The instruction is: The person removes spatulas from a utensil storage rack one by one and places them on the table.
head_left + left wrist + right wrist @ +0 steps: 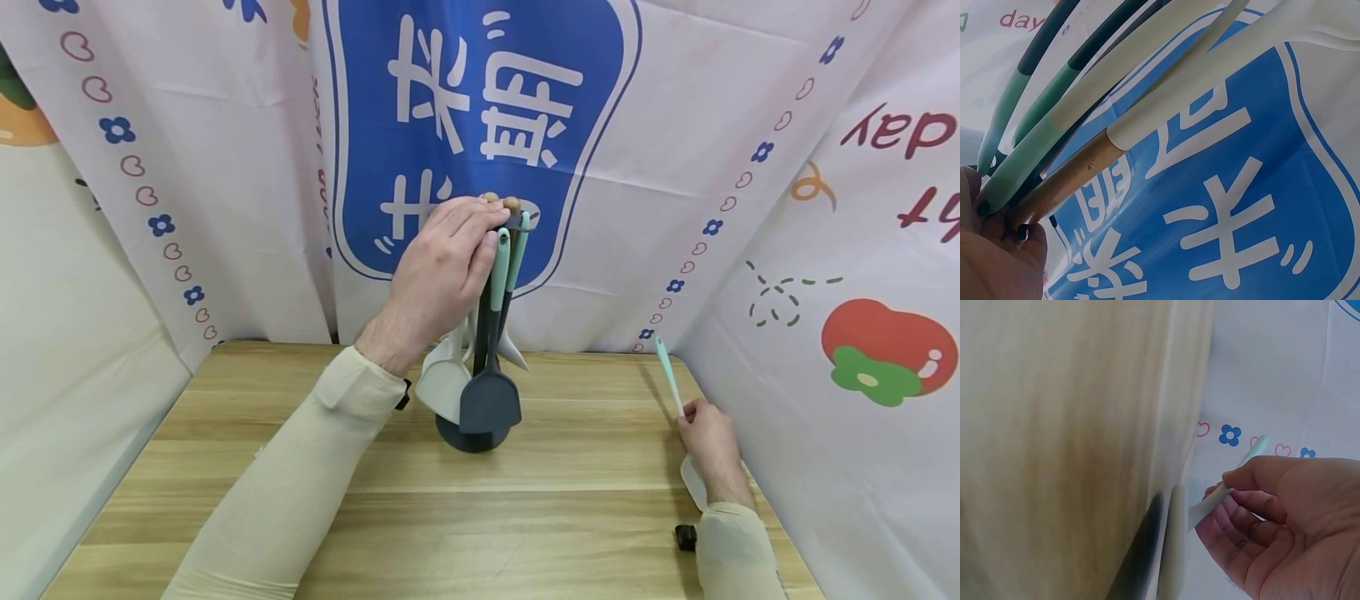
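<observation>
Slippage could drop the white, mint-handled utensil if your right hand loosens its pinch, your left hand, fingers curled, gripping the dark, round-based rack.

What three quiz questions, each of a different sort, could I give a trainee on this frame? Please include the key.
1. Short answer: Which hand holds a white utensil with a mint-green handle end, away from the utensil stand?

2. True or false: The left hand lies flat on the wooden table.

3. Multiple choice: What colour is the blade of the turner hanging at the front of the utensil stand?
A. Red
B. Dark grey
C. Yellow

Key:
1. The right hand.
2. False; the left hand is up at the top of the utensil stand.
3. B.
</observation>
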Tool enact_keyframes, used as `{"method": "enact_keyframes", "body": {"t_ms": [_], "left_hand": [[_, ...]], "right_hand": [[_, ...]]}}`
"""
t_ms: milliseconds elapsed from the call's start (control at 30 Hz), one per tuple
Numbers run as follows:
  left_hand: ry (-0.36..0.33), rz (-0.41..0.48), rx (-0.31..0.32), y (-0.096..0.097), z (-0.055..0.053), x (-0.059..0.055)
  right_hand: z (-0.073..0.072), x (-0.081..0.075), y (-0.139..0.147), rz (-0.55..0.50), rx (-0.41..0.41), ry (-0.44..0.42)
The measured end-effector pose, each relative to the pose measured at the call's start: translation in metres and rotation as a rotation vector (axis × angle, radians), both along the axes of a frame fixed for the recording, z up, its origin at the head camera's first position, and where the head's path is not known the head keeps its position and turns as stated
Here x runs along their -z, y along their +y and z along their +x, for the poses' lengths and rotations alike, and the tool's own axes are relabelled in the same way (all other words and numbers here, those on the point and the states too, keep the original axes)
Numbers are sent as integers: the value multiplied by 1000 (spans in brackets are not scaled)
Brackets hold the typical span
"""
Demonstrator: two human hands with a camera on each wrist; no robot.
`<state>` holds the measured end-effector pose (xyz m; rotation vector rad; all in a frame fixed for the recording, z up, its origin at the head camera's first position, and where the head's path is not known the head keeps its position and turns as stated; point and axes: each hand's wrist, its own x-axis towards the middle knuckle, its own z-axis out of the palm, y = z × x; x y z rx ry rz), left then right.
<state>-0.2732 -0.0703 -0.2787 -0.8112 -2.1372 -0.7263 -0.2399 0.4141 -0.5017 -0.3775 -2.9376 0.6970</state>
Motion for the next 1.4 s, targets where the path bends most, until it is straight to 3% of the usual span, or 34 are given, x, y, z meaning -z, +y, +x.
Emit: {"method": "enact_keyframes", "body": {"t_ms": [300,633,900,1000,1167,1400], "left_hand": [[-1,3,-3,1,-1,1],[-9,3,-7,1,-1,2],[-3,9,-5,1,-1,2],[-1,10,-5,1,-1,2],[12,17,-4,2,-2,2],[15,26,-4,4,-2,3]], "right_hand": [[0,1,0,41,-13,-47],[0,-1,1,79,-71,-167],[-29,45,41,99,-88,-152],[-20,27,26,65,-88,-173],[0,-19,-10,35,-102,-160],[3,-45,-40,50,-134,-44]]}}
